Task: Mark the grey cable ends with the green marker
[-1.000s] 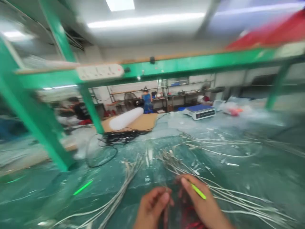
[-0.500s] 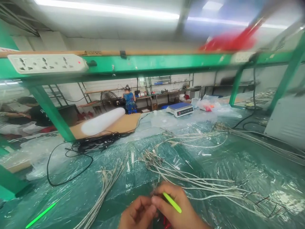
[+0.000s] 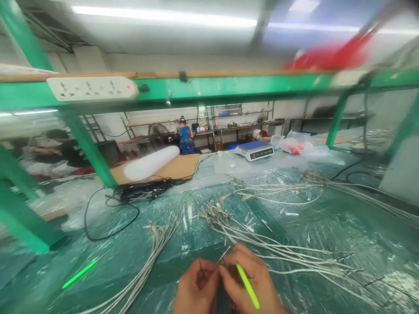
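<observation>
Right hand [image 3: 252, 279] pinching wire end [image 3: 224, 254] (blurred), left hand [image 3: 196, 285] touching

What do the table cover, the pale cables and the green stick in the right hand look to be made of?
Table cover: thin clear plastic film, glossy and wrinkled, over a green surface. Pale cables: probably plastic-sheathed wire, smooth grey-white, ends apparently metal-tipped, blurred. Green stick in the right hand: looks like bright, smooth plastic; unclear. The left hand pinches a thin wire end.

Both hands are low and close in, fingertips meeting: left hand [image 3: 196, 285] curled with fingers pinched, right hand [image 3: 252, 281] pinching too, knuckles up.
</observation>
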Motion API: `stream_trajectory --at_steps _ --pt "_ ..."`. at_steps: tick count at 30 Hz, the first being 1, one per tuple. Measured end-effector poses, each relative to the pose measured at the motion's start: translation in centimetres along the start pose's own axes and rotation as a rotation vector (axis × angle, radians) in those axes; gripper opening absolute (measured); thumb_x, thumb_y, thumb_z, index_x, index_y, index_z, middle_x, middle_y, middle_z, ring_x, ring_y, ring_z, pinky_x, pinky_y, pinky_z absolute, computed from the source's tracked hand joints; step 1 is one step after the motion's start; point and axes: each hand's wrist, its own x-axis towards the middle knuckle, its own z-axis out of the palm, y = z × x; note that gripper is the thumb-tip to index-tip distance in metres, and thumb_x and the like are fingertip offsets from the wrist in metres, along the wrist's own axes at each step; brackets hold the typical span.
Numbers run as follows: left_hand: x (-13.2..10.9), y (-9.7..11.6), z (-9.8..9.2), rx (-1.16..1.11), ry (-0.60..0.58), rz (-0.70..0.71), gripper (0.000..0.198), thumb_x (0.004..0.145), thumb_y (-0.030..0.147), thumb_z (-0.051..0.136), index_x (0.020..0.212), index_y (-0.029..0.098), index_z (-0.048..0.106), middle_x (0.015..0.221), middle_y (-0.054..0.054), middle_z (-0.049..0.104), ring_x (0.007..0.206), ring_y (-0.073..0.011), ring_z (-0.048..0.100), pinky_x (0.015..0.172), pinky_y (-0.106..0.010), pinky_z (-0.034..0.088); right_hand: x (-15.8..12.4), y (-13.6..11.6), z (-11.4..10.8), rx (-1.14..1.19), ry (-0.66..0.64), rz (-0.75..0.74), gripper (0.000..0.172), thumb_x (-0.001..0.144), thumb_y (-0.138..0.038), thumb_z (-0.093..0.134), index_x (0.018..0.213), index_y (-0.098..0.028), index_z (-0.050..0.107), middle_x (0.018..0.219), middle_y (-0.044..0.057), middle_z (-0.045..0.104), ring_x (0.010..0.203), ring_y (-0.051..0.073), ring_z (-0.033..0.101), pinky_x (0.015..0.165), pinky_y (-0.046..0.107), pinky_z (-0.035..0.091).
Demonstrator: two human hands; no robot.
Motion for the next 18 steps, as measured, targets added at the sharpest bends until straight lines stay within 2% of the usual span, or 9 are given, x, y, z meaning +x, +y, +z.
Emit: stream_trajectory --at_steps 4,9,13,16,18 --pt "-0.3 0.3 0.2 0.0 0.012 -0.01 0.017 0.075 0.032 0.068 0.067 0.02 0.057 0.048 0.009 0.05 0.034 -0.0079 0.037 0.034 -0.02 0.029 -0.3 -0.4 -0.5 0.011 -0.055 -0.057 0.008 0.081 -0.012 0.059 0.076 -0.018 0.06 0.07 0.0 0.051 0.059 0.013 0.055 0.052 0.021 0.041" --pt "-0.5 0.5 0.6 -0.004 0.038 -0.007 0.015 0.077 0.025 0.063 0.067 0.022 0.052 0.047 0.01 0.048 0.034 -0.008 0.038 0.035 -0.02 0.028 -0.7 -0.3 -1.2 -0.013 -0.132 -0.113 0.008 0.085 -0.013 0.057 0.083 -0.02 0.058 0.073 0.001 0.053 0.061 0.014 0.057 0.053 0.023 0.044" --pt "-0.5 0.2 0.9 -0.025 0.063 -0.007 0.012 0.076 0.02 0.062 0.069 0.022 0.053 0.049 0.009 0.049 0.035 -0.0081 0.038 0.033 -0.02 0.028 -0.9 -0.3 -1.5 -0.023 -0.147 -0.125 0.01 0.086 -0.014 0.056 0.079 -0.021 0.055 0.073 0.001 0.052 0.059 0.014 0.056 0.051 0.023 0.043" --pt "0.1 -0.2 0.3 -0.042 0.122 -0.014 0.016 0.075 0.02 0.062 0.065 0.023 0.05 0.047 0.01 0.048 0.033 -0.0085 0.04 0.031 -0.019 0.027 -1.3 -0.7 -1.2 -0.012 -0.108 -0.125 0.014 0.085 -0.016 0.054 0.074 -0.022 0.05 0.071 0.0 0.05 0.058 0.015 0.054 0.05 0.024 0.04" --pt "0.7 -0.4 -0.4 -0.063 0.167 -0.019 0.019 0.076 0.023 0.062 0.065 0.024 0.047 0.047 0.01 0.048 0.03 -0.0083 0.04 0.03 -0.02 0.027 -1.5 -1.0 -0.9 -0.003 -0.026 -0.124 0.017 0.086 -0.017 0.054 0.07 -0.022 0.049 0.069 0.0 0.047 0.057 0.015 0.051 0.05 0.025 0.037"
